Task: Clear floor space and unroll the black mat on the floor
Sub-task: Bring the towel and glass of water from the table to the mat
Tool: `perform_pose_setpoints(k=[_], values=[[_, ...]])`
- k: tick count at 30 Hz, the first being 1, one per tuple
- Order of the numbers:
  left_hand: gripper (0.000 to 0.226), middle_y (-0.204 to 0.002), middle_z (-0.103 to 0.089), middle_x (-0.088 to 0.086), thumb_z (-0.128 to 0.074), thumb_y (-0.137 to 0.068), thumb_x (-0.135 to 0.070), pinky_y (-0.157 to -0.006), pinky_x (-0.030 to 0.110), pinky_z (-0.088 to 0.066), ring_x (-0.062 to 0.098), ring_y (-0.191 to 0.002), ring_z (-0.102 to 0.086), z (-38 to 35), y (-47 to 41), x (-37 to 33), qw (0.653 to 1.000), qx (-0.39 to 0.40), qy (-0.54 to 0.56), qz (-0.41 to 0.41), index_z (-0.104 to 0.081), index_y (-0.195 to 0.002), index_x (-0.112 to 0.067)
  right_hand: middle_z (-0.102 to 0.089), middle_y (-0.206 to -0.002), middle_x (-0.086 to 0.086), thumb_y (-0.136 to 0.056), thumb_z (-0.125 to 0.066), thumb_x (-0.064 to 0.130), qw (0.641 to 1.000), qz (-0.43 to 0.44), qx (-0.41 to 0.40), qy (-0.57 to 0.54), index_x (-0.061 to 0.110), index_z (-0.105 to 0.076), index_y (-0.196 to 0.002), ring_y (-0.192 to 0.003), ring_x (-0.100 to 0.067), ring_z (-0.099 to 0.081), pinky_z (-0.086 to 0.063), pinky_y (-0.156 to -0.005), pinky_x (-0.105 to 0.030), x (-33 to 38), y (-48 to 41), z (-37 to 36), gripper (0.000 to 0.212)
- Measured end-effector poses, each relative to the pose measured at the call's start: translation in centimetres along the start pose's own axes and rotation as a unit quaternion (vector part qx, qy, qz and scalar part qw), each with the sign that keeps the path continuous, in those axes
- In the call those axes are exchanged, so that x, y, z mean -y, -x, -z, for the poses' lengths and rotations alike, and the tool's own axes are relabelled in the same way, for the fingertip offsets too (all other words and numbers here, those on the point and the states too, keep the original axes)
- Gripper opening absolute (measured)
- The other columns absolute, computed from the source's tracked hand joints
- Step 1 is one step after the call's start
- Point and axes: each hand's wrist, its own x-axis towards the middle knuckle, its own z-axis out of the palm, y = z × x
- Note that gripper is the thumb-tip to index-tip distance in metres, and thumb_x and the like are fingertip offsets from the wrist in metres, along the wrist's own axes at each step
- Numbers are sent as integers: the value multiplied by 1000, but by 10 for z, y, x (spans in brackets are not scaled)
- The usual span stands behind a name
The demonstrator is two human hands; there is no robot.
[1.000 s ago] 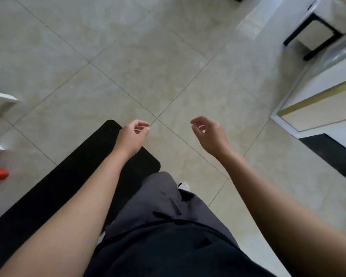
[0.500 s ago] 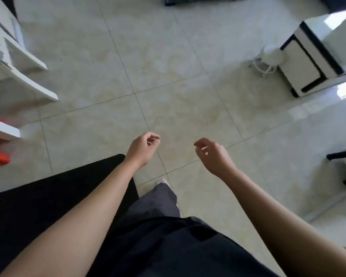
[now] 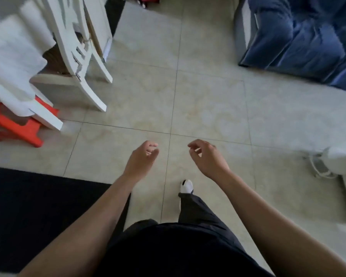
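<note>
The black mat lies flat and unrolled on the beige tiled floor at the lower left, its right edge running under my left forearm. My left hand hovers over bare tile just beyond the mat's corner, fingers loosely curled and holding nothing. My right hand hangs level with it a little to the right, fingers also loosely curled and empty. Neither hand touches the mat. My dark trousers and one white-socked foot show below the hands.
White chairs stand at the upper left with a red plastic stool beneath them. A blue-covered sofa fills the upper right. A white fan base and a white cabinet edge sit at the right. Bare tile lies ahead.
The view has swung left: chairs, red stool and sofa came into frame, and the mat shifted to the lower left. Both hands kept their empty, half-curled pose in front of me.
</note>
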Motion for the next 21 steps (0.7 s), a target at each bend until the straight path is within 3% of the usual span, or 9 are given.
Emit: perform_pose_setpoints(k=[7, 13, 16, 21], values=[[32, -120, -63, -1, -49, -98, -29, -88, 20, -41, 11, -106, -58, 35, -70, -21, 981, -152, 87, 82, -55, -126, -14, -65, -104, 7, -92, -52, 25, 987, 126, 93, 28, 23, -64, -108, -91, -12, -61, -48, -81, -28, 49, -151, 32, 20], [27, -116, -66, -4, -46, -98, -39, -89, 26, -46, 11, -106, -61, 99, -108, 6, 944, -264, 130, 147, -57, -119, -25, -66, -105, 7, -92, -51, 25, 960, 200, 192, 46, 22, -63, -107, -91, -10, -61, -46, -78, -25, 134, -252, -4, 20], [30, -113, -68, -4, -45, -98, -41, -90, 29, -49, 10, -106, -63, 140, -127, 23, 939, -280, 134, 151, -59, -118, -24, -67, -105, 2, -92, -52, 22, 949, 234, 207, 45, 18, -64, -107, -89, -12, -62, -46, -79, -24, 180, -289, -27, 20], [24, -112, -66, -5, -52, -97, -23, -88, 23, -45, 9, -102, -60, 239, -167, 66, 913, -336, 152, 175, -62, -117, -16, -69, -105, -2, -91, -55, 17, 935, 281, 213, 46, 14, -66, -107, -83, -9, -59, -43, -78, -21, 290, -356, -80, 20]])
